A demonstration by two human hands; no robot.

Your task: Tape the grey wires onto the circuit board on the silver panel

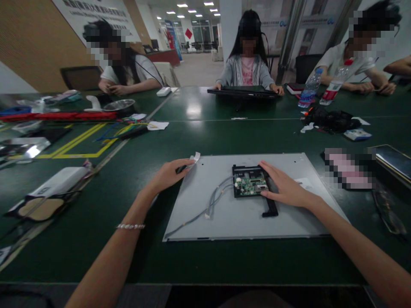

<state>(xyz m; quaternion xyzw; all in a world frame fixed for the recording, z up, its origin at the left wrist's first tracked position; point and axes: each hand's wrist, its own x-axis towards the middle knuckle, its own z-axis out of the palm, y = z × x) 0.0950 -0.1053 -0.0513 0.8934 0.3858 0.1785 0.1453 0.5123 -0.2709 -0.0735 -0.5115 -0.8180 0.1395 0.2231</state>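
Observation:
A flat grey panel (205, 222), like the back of a display, lies on the table in front of me. On it sits a black plastic bracket (270, 207) carrying a green circuit board (248, 186). Grey cables (213, 199) run from the board across to the panel's lower left. My right hand (284, 186) grips the bracket's right side, thumb near the board's lower edge and fingers at the top. At the panel's upper left corner, my left hand (175, 173) pinches a small white strip (195, 159); a dark bit shows between its fingers, too hidden to name.
Right of the panel lie a phone (394, 162) and a pair of glasses (388, 214). Two bottles (310, 90) and a black bundle (334, 119) stand farther back. A white pouch (56, 186) and wires (128, 130) are at left. Across the table, a person holds a black panel (244, 93).

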